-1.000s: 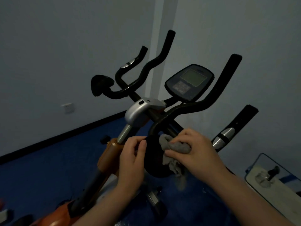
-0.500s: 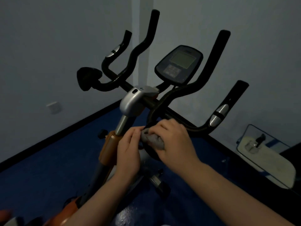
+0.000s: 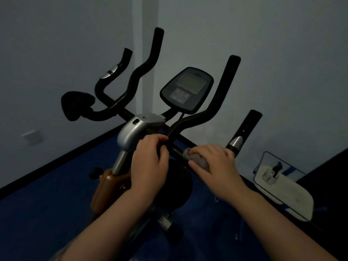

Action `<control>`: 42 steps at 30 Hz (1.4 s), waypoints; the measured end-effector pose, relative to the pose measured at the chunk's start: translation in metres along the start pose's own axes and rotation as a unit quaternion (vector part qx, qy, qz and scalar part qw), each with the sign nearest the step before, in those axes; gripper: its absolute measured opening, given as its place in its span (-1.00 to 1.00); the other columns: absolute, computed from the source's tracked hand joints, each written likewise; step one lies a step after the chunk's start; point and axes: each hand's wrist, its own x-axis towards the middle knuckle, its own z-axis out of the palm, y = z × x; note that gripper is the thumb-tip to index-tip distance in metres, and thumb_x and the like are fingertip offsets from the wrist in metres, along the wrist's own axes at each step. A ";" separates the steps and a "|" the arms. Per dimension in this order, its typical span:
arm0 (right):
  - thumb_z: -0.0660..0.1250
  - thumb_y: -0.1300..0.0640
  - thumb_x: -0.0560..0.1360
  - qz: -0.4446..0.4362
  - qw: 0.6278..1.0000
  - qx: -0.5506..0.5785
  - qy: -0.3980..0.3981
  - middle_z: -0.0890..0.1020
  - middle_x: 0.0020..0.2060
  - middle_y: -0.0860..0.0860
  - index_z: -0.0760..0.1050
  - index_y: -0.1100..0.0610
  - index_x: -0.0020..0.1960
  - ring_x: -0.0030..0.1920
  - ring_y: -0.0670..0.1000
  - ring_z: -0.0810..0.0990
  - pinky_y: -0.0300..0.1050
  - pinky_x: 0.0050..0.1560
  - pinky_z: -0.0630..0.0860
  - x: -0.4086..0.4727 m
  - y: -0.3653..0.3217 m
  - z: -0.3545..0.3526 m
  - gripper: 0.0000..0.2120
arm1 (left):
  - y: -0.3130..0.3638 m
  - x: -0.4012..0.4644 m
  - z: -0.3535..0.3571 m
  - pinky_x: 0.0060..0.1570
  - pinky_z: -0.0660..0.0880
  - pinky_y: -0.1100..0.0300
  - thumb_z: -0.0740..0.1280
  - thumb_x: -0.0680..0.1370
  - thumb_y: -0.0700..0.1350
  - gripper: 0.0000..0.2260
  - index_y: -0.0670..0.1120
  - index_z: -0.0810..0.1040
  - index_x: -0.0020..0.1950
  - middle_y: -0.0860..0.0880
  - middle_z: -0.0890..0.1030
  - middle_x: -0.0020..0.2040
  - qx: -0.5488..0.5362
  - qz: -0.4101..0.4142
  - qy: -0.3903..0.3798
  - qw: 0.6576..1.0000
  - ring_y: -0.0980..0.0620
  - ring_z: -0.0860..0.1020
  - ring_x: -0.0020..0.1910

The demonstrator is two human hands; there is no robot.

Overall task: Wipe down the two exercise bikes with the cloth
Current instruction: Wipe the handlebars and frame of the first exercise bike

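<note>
- The exercise bike [image 3: 130, 132] stands in a dim corner of the room, on a blue floor [image 3: 47, 208] between two pale walls.
- Its console [image 3: 186, 89], a dark panel with a grey screen and a pad of buttons, serves as the landmark here; it sits at the top middle of the handlebars [image 3: 207, 113].
- Below the console and to its right, the right hand [image 3: 212, 164] is curled down over the grey cloth [image 3: 195, 157], pressing it onto the black handlebar tube.
- The cloth is bunched; only its left end and a strip under the fingers show, the remainder hidden by the hand.
- Just right of that hand, lower right of the console, a silver band [image 3: 236, 142] rings the base of an upright black grip.
- Below the console and slightly left, the left hand [image 3: 150, 162] is closed around a dark part of the bar beside the silver stem cover [image 3: 131, 130].
- Under the left hand, well below the console, lie the orange frame [image 3: 107, 187] and a dark round housing.
- Far left of the console, a black pad [image 3: 75, 104] ends the left branch of the handlebars.
- Low and far right of the console, a white flat object with a clear edge [image 3: 288, 193] rests near the wall; I cannot tell what it is.
</note>
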 end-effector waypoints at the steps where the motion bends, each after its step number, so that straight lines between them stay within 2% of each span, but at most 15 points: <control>1: 0.24 -0.08 0.55 -0.027 1.000 -0.005 -0.007 0.57 0.04 -0.16 0.48 -0.12 0.18 0.07 -0.10 0.48 -0.18 0.17 0.22 -0.005 0.005 0.002 -0.78 | -0.002 -0.003 0.001 -0.05 0.48 0.10 0.19 0.53 -0.09 -0.84 0.07 0.48 0.06 0.14 0.50 -0.03 0.027 0.017 0.013 0.999 0.20 0.42 -0.06; 5: 0.22 -0.05 0.57 -0.053 0.995 -0.030 -0.075 0.56 0.13 -0.07 0.39 -0.05 0.28 0.05 -0.04 0.55 -0.21 -0.04 0.39 0.017 0.006 0.000 -0.70 | -0.004 -0.011 0.000 -0.13 0.42 0.14 0.10 0.49 -0.12 -0.76 -0.04 0.53 0.02 0.03 0.52 -0.04 0.075 0.047 0.031 0.996 0.12 0.41 -0.10; 7: 0.21 -0.03 0.58 -0.023 0.993 -0.011 -0.113 0.57 0.15 0.01 0.38 0.03 0.29 0.08 0.03 0.55 -0.15 -0.03 0.41 0.045 -0.007 0.006 -0.69 | -0.003 -0.009 0.001 -0.14 0.41 0.15 0.09 0.48 -0.12 -0.75 -0.06 0.52 0.02 0.02 0.52 -0.05 0.077 0.039 0.032 0.996 0.11 0.41 -0.10; 10: 0.22 0.03 0.58 -0.018 0.994 -0.001 -0.112 0.57 0.15 0.04 0.39 0.07 0.29 0.10 0.06 0.54 -0.15 -0.03 0.39 0.050 -0.018 0.012 -0.70 | -0.003 -0.010 0.001 -0.16 0.41 0.15 0.09 0.48 -0.12 -0.76 -0.04 0.50 0.03 0.03 0.51 -0.04 0.071 0.033 0.038 0.996 0.11 0.41 -0.11; 13: 0.29 0.18 0.51 -0.087 0.987 -0.040 -0.131 0.44 0.36 -0.04 0.33 0.01 0.42 0.23 0.00 0.49 -0.13 0.15 0.45 0.017 -0.003 0.001 -0.51 | -0.003 -0.011 0.001 -0.17 0.43 0.14 0.10 0.48 -0.13 -0.78 -0.03 0.48 0.03 0.04 0.50 -0.04 0.061 0.032 0.038 0.997 0.11 0.42 -0.12; 15: 0.30 0.23 0.49 -0.090 0.988 -0.017 -0.124 0.39 0.41 -0.09 0.33 -0.02 0.43 0.31 -0.04 0.44 -0.14 0.25 0.42 0.015 0.000 -0.001 -0.47 | -0.004 -0.011 0.000 -0.16 0.41 0.18 0.11 0.48 -0.14 -0.79 -0.03 0.49 0.02 0.04 0.51 -0.05 0.062 0.037 0.041 0.996 0.11 0.42 -0.12; 19: 0.31 0.27 0.50 -0.080 0.993 0.033 -0.078 0.43 0.37 -0.09 0.43 -0.01 0.37 0.32 -0.06 0.43 -0.13 0.23 0.43 0.028 -0.014 0.012 -0.54 | -0.004 -0.011 0.001 -0.18 0.37 0.22 0.11 0.49 -0.14 -0.80 -0.04 0.49 0.01 0.03 0.50 -0.07 0.066 0.038 0.047 0.996 0.11 0.41 -0.13; 24: 0.40 0.13 0.47 -0.107 0.987 -0.011 -0.122 0.49 0.32 -0.16 0.46 -0.12 0.32 0.26 -0.10 0.50 -0.07 0.20 0.50 0.014 0.013 -0.011 -0.55 | -0.003 -0.012 0.001 -0.20 0.30 0.35 0.12 0.49 -0.16 -0.81 -0.05 0.49 0.00 0.05 0.49 -0.07 0.070 0.033 0.044 0.996 0.13 0.39 -0.14; 26: 0.34 -0.01 0.51 -0.087 0.991 -0.012 -0.101 0.58 0.21 -0.12 0.45 -0.13 0.28 0.14 -0.06 0.56 -0.05 0.11 0.52 0.022 0.005 -0.006 -0.66 | -0.004 -0.012 0.001 -0.20 0.29 0.37 0.13 0.48 -0.17 -0.81 -0.05 0.49 -0.01 0.04 0.49 -0.08 0.067 0.033 0.053 0.996 0.12 0.40 -0.15; 28: 0.19 -0.14 0.56 -0.026 0.996 0.015 -0.087 0.62 0.13 -0.02 0.44 -0.08 0.28 0.08 0.04 0.58 -0.01 0.08 0.51 0.031 -0.008 0.003 -0.67 | -0.004 -0.012 0.002 -0.19 0.29 0.37 0.11 0.49 -0.14 -0.80 -0.05 0.49 0.00 0.04 0.49 -0.08 0.067 0.034 0.053 0.996 0.11 0.41 -0.14; 29: 0.11 -0.14 0.59 -0.011 0.996 0.031 -0.086 0.63 0.10 0.02 0.44 -0.05 0.28 0.07 0.07 0.58 0.03 0.08 0.51 0.031 -0.010 0.006 -0.66 | -0.005 -0.012 0.001 -0.19 0.29 0.38 0.10 0.49 -0.13 -0.79 -0.05 0.49 0.00 0.04 0.49 -0.08 0.066 0.035 0.052 0.996 0.11 0.42 -0.14; 31: 0.06 -0.02 0.63 -0.042 0.994 0.029 -0.097 0.63 0.10 0.06 0.43 -0.02 0.31 0.04 0.11 0.59 0.10 0.05 0.53 0.022 -0.006 0.001 -0.68 | -0.004 -0.012 0.001 -0.20 0.31 0.36 0.09 0.49 -0.12 -0.79 -0.04 0.49 0.00 0.04 0.49 -0.08 0.066 0.035 0.049 0.996 0.12 0.41 -0.14; 35: 0.15 -0.11 0.58 -0.006 0.996 0.036 -0.081 0.64 0.15 -0.01 0.47 -0.15 0.30 0.10 0.04 0.60 0.03 0.10 0.53 0.020 -0.003 -0.002 -0.68 | -0.004 -0.011 0.001 -0.21 0.31 0.35 0.13 0.49 -0.16 -0.82 -0.04 0.50 -0.01 0.04 0.50 -0.08 0.073 0.032 0.051 0.996 0.11 0.42 -0.15; 38: 0.22 -0.09 0.55 0.026 0.996 0.053 -0.073 0.67 0.05 0.06 0.54 -0.11 0.24 0.05 0.08 0.60 0.02 0.05 0.52 0.044 -0.016 0.013 -0.71 | -0.004 -0.012 0.002 -0.18 0.31 0.34 0.12 0.50 -0.16 -0.82 -0.05 0.49 0.00 0.05 0.49 -0.08 0.061 0.023 0.055 0.996 0.12 0.41 -0.13; 42: 0.30 -0.12 0.49 0.049 0.990 0.081 -0.102 0.68 0.05 -0.01 0.48 -0.12 0.30 0.02 -0.04 0.60 -0.09 0.02 0.52 0.038 -0.003 0.005 -0.61 | -0.004 -0.012 0.001 -0.17 0.32 0.38 0.13 0.50 -0.16 -0.83 -0.04 0.49 -0.01 0.06 0.49 -0.08 0.065 0.025 0.043 0.997 0.15 0.40 -0.13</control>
